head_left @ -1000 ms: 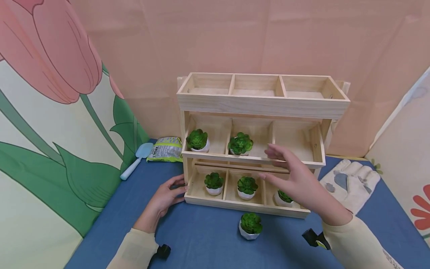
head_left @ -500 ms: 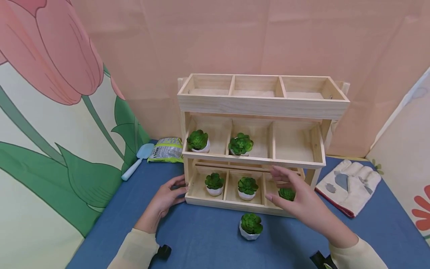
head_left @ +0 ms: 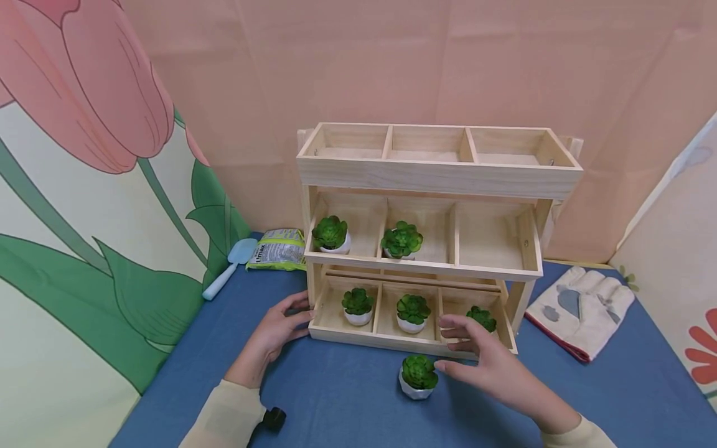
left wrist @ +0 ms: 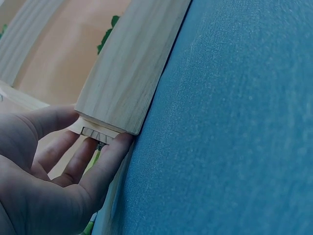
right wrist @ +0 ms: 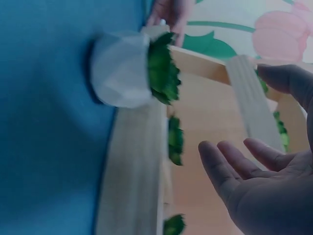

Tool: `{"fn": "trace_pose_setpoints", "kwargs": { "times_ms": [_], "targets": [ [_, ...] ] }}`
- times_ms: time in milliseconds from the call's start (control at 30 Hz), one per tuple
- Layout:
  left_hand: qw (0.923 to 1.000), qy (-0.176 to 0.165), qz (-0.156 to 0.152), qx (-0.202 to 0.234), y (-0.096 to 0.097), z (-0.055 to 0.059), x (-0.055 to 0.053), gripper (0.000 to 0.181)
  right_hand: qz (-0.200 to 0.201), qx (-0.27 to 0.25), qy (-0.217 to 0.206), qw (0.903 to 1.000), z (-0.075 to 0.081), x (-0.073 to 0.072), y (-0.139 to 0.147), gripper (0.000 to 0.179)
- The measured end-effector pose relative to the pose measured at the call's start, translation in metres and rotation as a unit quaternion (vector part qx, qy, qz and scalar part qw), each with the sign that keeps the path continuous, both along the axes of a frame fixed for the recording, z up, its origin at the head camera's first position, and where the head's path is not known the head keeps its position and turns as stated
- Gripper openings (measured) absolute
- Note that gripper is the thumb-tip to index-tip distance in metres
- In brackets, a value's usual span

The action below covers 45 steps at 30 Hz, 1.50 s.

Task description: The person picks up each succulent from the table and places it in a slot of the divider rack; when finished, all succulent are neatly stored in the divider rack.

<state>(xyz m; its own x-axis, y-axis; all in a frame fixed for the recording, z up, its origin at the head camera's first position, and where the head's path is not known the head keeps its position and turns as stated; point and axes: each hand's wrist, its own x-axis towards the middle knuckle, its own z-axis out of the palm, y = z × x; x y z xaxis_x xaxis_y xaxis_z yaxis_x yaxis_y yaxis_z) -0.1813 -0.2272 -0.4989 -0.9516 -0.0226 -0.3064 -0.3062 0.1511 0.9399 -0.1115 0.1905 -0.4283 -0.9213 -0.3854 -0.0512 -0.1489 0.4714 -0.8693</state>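
Observation:
A three-tier wooden shelf (head_left: 437,177) with divided trays stands on the blue cloth. My left hand (head_left: 280,326) holds the left end of its bottom tray, thumb and fingers spanning that end in the left wrist view. A small green succulent in a white pot (head_left: 417,378) stands upright in front of the shelf. My right hand (head_left: 493,370) hovers just right of this succulent, fingers spread and holding nothing; the thumb is close to the leaves. Potted succulents occupy all three bottom compartments, the right one (head_left: 482,318) partly hidden by my hand.
Two more succulents (head_left: 329,233) sit in the middle tray's left and centre compartments. A light-blue trowel (head_left: 228,269) and a printed bag (head_left: 277,249) lie left of the shelf. White patterned gloves (head_left: 582,311) lie at its right. A pink backdrop (head_left: 392,62) stands behind.
My right hand has moved down from the middle tray, past the bottom tray, to beside the succulent on the cloth. My left hand stays at the shelf's end.

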Motion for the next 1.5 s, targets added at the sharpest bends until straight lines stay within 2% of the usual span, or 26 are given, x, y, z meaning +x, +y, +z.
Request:
{"fn": "trace_pose_setpoints", "kwargs": {
  "times_ms": [200, 300, 567, 833, 1167, 1367, 1500],
  "targets": [
    [1.0000, -0.004, 0.000, 0.005, 0.000, 0.000, 0.000, 0.062, 0.040, -0.007, -0.043, 0.9983, -0.021, 0.005, -0.006, 0.072],
    [1.0000, -0.005, -0.001, 0.005, 0.000, 0.000, 0.001, 0.062, 0.044, -0.007, -0.056, 0.9974, -0.029, 0.008, -0.011, 0.078],
    [1.0000, 0.000, -0.001, -0.001, 0.000, 0.002, 0.001, 0.061, 0.030, -0.007, -0.046, 0.9985, -0.041, 0.011, -0.017, 0.080],
    [1.0000, 0.004, -0.001, 0.000, -0.002, 0.001, -0.001, 0.061, 0.035, -0.014, -0.026, 0.9989, -0.053, 0.009, -0.020, 0.078],
    [1.0000, 0.001, 0.002, 0.000, -0.001, -0.002, 0.000, 0.061, 0.033, 0.018, -0.035, 0.9987, -0.061, 0.007, -0.028, 0.078],
    [1.0000, 0.002, 0.001, 0.000, -0.001, -0.001, 0.000, 0.062, 0.020, 0.060, -0.021, 0.9978, -0.065, 0.007, -0.031, 0.077],
    [1.0000, 0.002, 0.002, 0.001, 0.000, -0.001, 0.000, 0.062, 0.023, 0.059, -0.018, 0.9978, -0.067, 0.007, -0.031, 0.076]
  ]
}}
